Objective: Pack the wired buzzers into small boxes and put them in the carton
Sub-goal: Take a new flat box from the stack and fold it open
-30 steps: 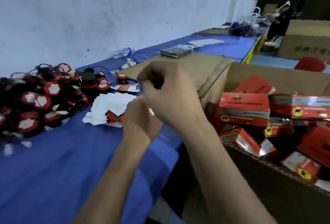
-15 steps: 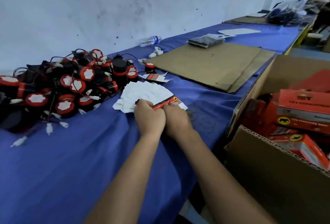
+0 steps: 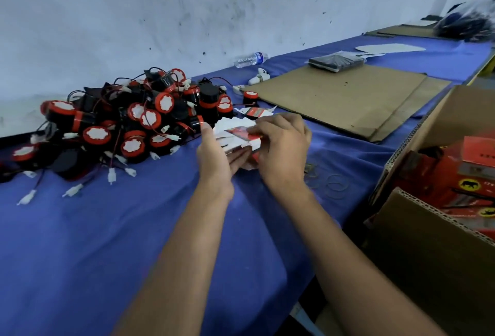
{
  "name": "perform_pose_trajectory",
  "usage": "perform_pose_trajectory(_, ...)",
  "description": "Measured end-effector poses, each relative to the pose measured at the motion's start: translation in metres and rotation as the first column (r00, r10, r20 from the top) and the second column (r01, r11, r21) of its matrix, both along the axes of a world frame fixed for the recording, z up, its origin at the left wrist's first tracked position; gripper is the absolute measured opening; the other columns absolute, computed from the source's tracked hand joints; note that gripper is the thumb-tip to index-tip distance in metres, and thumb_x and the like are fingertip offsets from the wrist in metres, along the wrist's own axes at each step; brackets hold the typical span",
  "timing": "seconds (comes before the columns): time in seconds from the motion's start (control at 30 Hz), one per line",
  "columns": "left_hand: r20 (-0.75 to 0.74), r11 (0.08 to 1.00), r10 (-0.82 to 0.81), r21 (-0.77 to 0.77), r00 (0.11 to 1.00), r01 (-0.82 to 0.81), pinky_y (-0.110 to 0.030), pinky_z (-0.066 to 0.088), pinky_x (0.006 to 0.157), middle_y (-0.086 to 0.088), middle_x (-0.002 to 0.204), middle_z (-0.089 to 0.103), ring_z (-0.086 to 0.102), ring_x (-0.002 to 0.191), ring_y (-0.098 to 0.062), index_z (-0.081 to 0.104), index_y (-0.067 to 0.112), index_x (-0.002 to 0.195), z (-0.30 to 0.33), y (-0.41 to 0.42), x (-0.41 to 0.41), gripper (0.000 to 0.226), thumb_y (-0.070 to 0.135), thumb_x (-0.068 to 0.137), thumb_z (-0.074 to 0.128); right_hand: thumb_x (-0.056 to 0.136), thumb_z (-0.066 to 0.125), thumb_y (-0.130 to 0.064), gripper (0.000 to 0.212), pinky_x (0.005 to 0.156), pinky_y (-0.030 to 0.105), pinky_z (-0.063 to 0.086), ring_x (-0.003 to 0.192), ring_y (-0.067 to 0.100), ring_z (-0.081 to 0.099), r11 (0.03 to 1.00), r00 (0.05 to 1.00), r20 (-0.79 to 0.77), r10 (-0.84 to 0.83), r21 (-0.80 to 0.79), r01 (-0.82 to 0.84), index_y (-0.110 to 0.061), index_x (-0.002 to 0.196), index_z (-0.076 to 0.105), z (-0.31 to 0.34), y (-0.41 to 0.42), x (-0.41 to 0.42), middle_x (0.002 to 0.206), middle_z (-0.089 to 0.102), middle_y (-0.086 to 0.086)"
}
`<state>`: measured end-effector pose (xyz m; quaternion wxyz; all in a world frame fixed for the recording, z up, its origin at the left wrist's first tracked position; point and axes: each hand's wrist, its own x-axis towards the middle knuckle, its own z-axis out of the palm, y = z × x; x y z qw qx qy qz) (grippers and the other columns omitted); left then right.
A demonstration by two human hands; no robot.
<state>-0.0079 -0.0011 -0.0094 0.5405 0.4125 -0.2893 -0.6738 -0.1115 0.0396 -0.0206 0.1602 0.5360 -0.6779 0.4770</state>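
While both hands work the flat box (image 3: 242,132), right hand (image 3: 281,148) pinches its top edge, left hand (image 3: 214,158) cups beneath; buzzers (image 3: 128,124) lie left, nearer the left fingers.

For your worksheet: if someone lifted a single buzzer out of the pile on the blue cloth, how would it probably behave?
A buzzer lifted from the pile would probably drag neighbours along, since the thin wires look tangled. Its round drum shape suggests it could roll if set on its side. The wire tipped with a white connector would likely dangle limply.
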Motion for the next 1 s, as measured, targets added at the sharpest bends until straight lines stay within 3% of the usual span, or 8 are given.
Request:
perform_pose_trajectory(0.1, -0.127, 1.000, -0.007, 0.021, 0.992, 0.009, -0.033, 0.063, 0.067, -0.012, 0.104, 0.079, 0.078, 0.088, -0.025, 0.073, 0.009, 0.113, -0.004, -0.006, 0.060, 0.060, 0.057, 0.107, 0.038, 0.065, 0.051, 0.018, 0.048, 0.097, 0.040, 0.043, 0.110, 0.022, 0.053, 0.924, 0.912, 0.153, 0.380, -0.112, -0.366, -0.011, 0.088, 0.082, -0.002, -0.009, 0.028, 0.104, 0.076, 0.002)
perform_pose_trajectory(0.23, 0.089, 0.992, 0.118, -0.043, 0.989, -0.115, -0.045, 0.063, 0.082, -0.016, 0.116, 0.076, 0.074, 0.100, -0.031, 0.065, 0.007, 0.129, -0.026, -0.007, 0.151, 0.033, 0.001, 0.098, 0.054, 0.051, 0.034, 0.009, 0.062, 0.096, 0.016, 0.039, 0.105, -0.013, 0.054, 0.677, 0.667, 0.208, 0.715, 0.029, -0.735, -0.002, 0.090, 0.080, -0.005, -0.020, 0.092, 0.105, 0.076, 0.009)
perform_pose_trajectory(0.3, 0.182, 0.977, 0.204, -0.098, 0.962, -0.189, -0.046, 0.060, 0.082, -0.018, 0.121, 0.072, 0.070, 0.103, -0.036, 0.060, 0.003, 0.133, -0.038, -0.002, 0.196, 0.043, -0.011, 0.092, 0.055, 0.058, 0.035, 0.010, 0.065, 0.097, 0.013, 0.040, 0.111, 0.007, 0.061, 0.640, 0.649, 0.270, 0.711, 0.133, -0.757, -0.002, 0.105, 0.078, -0.012, -0.029, 0.129, 0.112, 0.075, 0.009)
perform_pose_trajectory(0.37, 0.259, 0.964, 0.253, -0.152, 0.932, -0.219, -0.044, 0.063, 0.072, -0.015, 0.116, 0.074, 0.072, 0.099, -0.035, 0.061, 0.005, 0.129, -0.048, 0.007, 0.237, 0.045, -0.015, 0.088, 0.057, 0.082, 0.046, 0.004, 0.052, 0.105, 0.032, 0.044, 0.118, 0.020, 0.060, 0.642, 0.697, 0.315, 0.644, 0.273, -0.716, -0.012, 0.127, 0.067, -0.019, -0.039, 0.168, 0.122, 0.071, 0.004)
perform_pose_trajectory(0.43, 0.319, 0.959, 0.261, -0.191, 0.911, -0.208, -0.039, 0.062, 0.066, -0.012, 0.113, 0.076, 0.076, 0.096, -0.030, 0.062, 0.010, 0.127, -0.057, 0.016, 0.268, 0.048, -0.017, 0.087, 0.057, 0.096, 0.061, -0.035, 0.045, 0.107, 0.049, 0.040, 0.124, 0.023, 0.056, 0.634, 0.770, 0.210, 0.603, 0.461, -0.622, -0.024, 0.139, 0.054, -0.029, -0.046, 0.205, 0.130, 0.066, -0.005)
perform_pose_trajectory(0.53, 0.315, 0.961, 0.252, -0.190, 0.915, -0.199, -0.037, 0.062, 0.065, -0.017, 0.110, 0.076, 0.077, 0.091, -0.027, 0.062, 0.009, 0.124, -0.064, 0.028, 0.308, 0.053, -0.022, 0.082, 0.053, 0.084, 0.062, -0.071, 0.078, 0.114, 0.055, 0.027, 0.133, 0.021, 0.045, 0.577, 0.745, 0.113, 0.657, 0.561, -0.594, -0.029, 0.147, 0.043, -0.048, -0.047, 0.250, 0.141, 0.055, -0.006)
perform_pose_trajectory(0.73, 0.215, 0.968, 0.231, -0.147, 0.949, -0.202, -0.047, 0.052, 0.082, -0.023, 0.103, 0.064, 0.063, 0.094, -0.038, 0.054, -0.013, 0.125, -0.065, 0.032, 0.332, 0.064, 0.001, 0.063, 0.054, 0.073, 0.081, -0.056, 0.088, 0.108, 0.044, 0.028, 0.129, 0.018, 0.031, 0.561, 0.653, 0.122, 0.748, 0.411, -0.719, -0.030, 0.148, 0.044, -0.060, -0.042, 0.271, 0.131, 0.054, -0.010)
perform_pose_trajectory(1.0, 0.222, 0.971, 0.125, -0.229, 0.967, -0.073, -0.048, 0.059, 0.088, -0.020, 0.109, 0.071, 0.070, 0.099, -0.035, 0.057, 0.001, 0.132, -0.060, 0.034, 0.326, 0.073, -0.005, 0.060, 0.046, 0.070, 0.093, -0.036, 0.088, 0.091, 0.022, 0.044, 0.107, 0.013, 0.045, 0.462, 0.515, 0.422, 0.747, 0.227, -0.857, -0.028, 0.143, 0.044, -0.059, -0.038, 0.266, 0.112, 0.053, -0.003)
